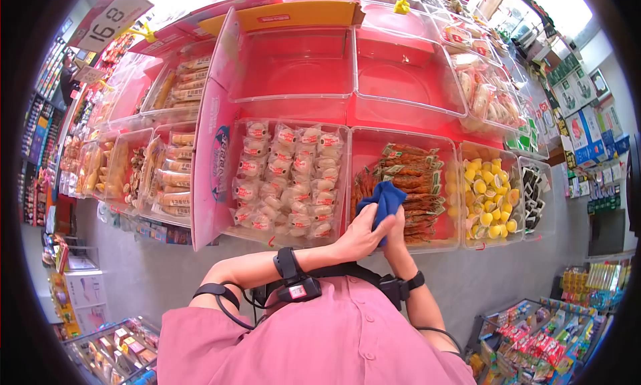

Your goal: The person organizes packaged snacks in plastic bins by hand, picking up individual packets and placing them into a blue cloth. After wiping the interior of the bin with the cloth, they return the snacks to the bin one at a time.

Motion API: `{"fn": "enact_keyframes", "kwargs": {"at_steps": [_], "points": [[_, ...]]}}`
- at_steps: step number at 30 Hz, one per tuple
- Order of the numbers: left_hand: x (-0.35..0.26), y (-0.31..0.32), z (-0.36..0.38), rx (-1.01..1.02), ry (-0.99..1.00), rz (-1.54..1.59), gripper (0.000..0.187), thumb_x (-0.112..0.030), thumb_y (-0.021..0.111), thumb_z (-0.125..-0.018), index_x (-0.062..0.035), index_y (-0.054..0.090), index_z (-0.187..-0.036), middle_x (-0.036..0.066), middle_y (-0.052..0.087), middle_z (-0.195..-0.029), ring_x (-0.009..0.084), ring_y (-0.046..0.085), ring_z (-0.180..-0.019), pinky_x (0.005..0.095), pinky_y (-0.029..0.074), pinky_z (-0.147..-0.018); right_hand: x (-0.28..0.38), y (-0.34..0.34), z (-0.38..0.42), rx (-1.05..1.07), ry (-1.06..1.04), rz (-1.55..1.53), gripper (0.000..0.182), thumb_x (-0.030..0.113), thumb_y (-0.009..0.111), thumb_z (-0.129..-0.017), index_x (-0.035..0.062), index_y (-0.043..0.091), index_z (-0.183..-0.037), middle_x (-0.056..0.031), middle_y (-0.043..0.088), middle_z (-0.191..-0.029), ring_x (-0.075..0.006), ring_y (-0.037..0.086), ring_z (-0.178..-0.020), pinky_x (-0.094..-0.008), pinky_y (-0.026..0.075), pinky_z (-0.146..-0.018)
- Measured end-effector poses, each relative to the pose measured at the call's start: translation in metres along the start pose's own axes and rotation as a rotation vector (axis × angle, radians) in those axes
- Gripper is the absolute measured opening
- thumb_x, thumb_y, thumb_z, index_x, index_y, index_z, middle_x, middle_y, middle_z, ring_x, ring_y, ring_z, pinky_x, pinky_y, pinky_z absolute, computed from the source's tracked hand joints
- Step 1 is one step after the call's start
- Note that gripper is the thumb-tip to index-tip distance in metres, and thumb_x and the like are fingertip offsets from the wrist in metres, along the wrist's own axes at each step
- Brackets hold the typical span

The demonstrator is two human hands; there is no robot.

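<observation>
A crumpled blue cloth (pixel 386 199) is bunched between my two hands, in front of my chest. My left hand (pixel 364 235) is closed on its lower left side, fingers pointing up and to the right. From the right, my right hand (pixel 395 233) presses in against it, its fingers partly hidden behind the cloth and the left hand. Both are over the front edge of a clear bin (pixel 449 235) holding reddish-brown packaged snacks (pixel 417 178). To the left is a bin of small white wrapped packs (pixel 287 178) in rows.
Yellow-and-white cups (pixel 491 198) fill a bin on the right, beside one of black packets (pixel 534 191). A pink divider board (pixel 214 138) stands on the left, with long packaged snacks (pixel 175 171) beyond it. Red-bottomed bins (pixel 294 61) lie behind. Low display baskets (pixel 113 351) flank me.
</observation>
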State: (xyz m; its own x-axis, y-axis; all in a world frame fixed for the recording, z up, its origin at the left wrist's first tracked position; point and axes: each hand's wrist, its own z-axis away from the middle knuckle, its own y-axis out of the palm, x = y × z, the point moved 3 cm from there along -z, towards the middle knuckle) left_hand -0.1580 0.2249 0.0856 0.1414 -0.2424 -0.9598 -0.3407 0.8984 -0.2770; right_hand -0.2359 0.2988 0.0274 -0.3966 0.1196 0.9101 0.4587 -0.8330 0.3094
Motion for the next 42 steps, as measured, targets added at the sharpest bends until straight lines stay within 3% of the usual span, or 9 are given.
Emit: {"fn": "enact_keyframes", "kwargs": {"at_steps": [5, 7, 11, 15, 18, 21, 27, 34, 42], "points": [[-0.022, -0.03, -0.004, 0.206, -0.089, 0.339, 0.029, -0.019, 0.058, -0.084, -0.0036, 0.048, -0.107, 0.014, 0.051, -0.098, 0.0216, 0.049, -0.093, 0.0342, 0.038, -0.082, 0.042, 0.022, 0.015, 0.327, 0.05, -0.321, 0.044, 0.031, 0.038, -0.092, 0.0053, 0.036, -0.128, -0.0115, 0.05, -0.116, -0.0204, 0.054, -0.102, -0.0324, 0.046, -0.086], [-0.045, -0.048, -0.006, 0.098, 0.766, -0.213, 0.024, -0.012, 0.065, -0.073, -0.007, 0.058, -0.095, 0.01, 0.051, -0.104, 0.0273, 0.044, -0.101, 0.0376, 0.035, -0.086, 0.038, 0.027, 0.023, 0.407, 0.163, -0.509, 0.045, 0.029, 0.037, -0.093, 0.0053, 0.033, -0.13, -0.0118, 0.047, -0.12, -0.0214, 0.052, -0.105, -0.0331, 0.045, -0.088], [-0.05, -0.077, -0.006, 0.251, 0.795, -0.167, 0.029, -0.015, 0.073, -0.058, -0.0147, 0.065, -0.086, 0.006, 0.048, -0.112, 0.0285, 0.038, -0.107, 0.0406, 0.033, -0.09, 0.035, 0.036, 0.039, 0.398, 0.446, -0.585, 0.043, 0.026, 0.035, -0.093, 0.0036, 0.032, -0.13, -0.0112, 0.044, -0.125, -0.0225, 0.051, -0.108, -0.0337, 0.045, -0.089], [-0.043, -0.084, 0.004, 0.156, 0.726, -0.151, 0.046, -0.014, 0.076, -0.055, -0.0138, 0.061, -0.099, 0.009, 0.047, -0.111, 0.0294, 0.039, -0.107, 0.0387, 0.034, -0.091, 0.025, 0.022, 0.041, 0.468, 0.291, -0.501, 0.044, 0.017, 0.048, -0.088, 0.0002, 0.036, -0.127, -0.0102, 0.048, -0.118, -0.0196, 0.053, -0.102, -0.0306, 0.047, -0.085], [-0.015, -0.085, 0.01, -0.126, 0.348, -0.137, 0.075, -0.01, 0.079, -0.05, -0.0029, 0.042, -0.115, 0.013, 0.044, -0.104, 0.0273, 0.044, -0.102, 0.0347, 0.038, -0.089, 0.038, 0.04, 0.044, 0.296, 0.125, -0.38, 0.044, 0.011, 0.054, -0.084, 0.0002, 0.039, -0.125, -0.01, 0.052, -0.113, -0.0196, 0.055, -0.099, -0.0311, 0.047, -0.084], [0.007, -0.064, 0.023, 0.258, -0.093, 0.415, 0.062, -0.023, 0.076, -0.068, 0.001, 0.04, -0.113, 0.01, 0.045, -0.102, 0.0173, 0.05, -0.092, 0.0293, 0.047, -0.076, 0.036, 0.043, 0.039, 0.182, -0.003, -0.318, 0.04, 0.007, 0.053, -0.084, -0.0002, 0.041, -0.122, -0.0095, 0.053, -0.112, -0.0187, 0.054, -0.099, -0.0309, 0.044, -0.088], [0.021, -0.06, 0.029, 0.097, -0.064, 0.119, 0.052, -0.032, 0.067, -0.077, -0.0016, 0.042, -0.112, 0.008, 0.049, -0.098, 0.0137, 0.051, -0.087, 0.0295, 0.046, -0.073, 0.028, 0.059, 0.042, 0.033, -0.401, 0.395, 0.021, 0.001, 0.047, -0.083, -0.0012, 0.051, -0.103, -0.0068, 0.055, -0.101, -0.0148, 0.052, -0.093, -0.0267, 0.041, -0.083], [0.028, -0.084, 0.034, -0.071, 0.014, 0.421, 0.052, -0.023, 0.066, -0.08, -0.0048, 0.045, -0.124, 0.002, 0.053, -0.1, 0.0094, 0.05, -0.083, 0.0245, 0.044, -0.07, 0.028, 0.075, 0.038, 0.067, -0.151, 0.101, 0.016, 0.005, 0.046, -0.088, 0.0019, 0.051, -0.102, -0.006, 0.055, -0.099, -0.0146, 0.054, -0.089, -0.0275, 0.044, -0.079], [0.032, -0.101, 0.033, -0.043, -0.096, 0.805, 0.045, -0.017, 0.06, -0.084, -0.0063, 0.046, -0.125, 0.002, 0.039, -0.127, 0.0089, 0.05, -0.101, 0.0238, 0.044, -0.081, 0.015, 0.087, 0.035, 0.226, 0.209, -0.566, 0.061, 0.046, 0.06, -0.076, 0.007, 0.045, -0.119, -0.0074, 0.052, -0.116, -0.0226, 0.05, -0.107, -0.0382, 0.043, -0.091]]}}
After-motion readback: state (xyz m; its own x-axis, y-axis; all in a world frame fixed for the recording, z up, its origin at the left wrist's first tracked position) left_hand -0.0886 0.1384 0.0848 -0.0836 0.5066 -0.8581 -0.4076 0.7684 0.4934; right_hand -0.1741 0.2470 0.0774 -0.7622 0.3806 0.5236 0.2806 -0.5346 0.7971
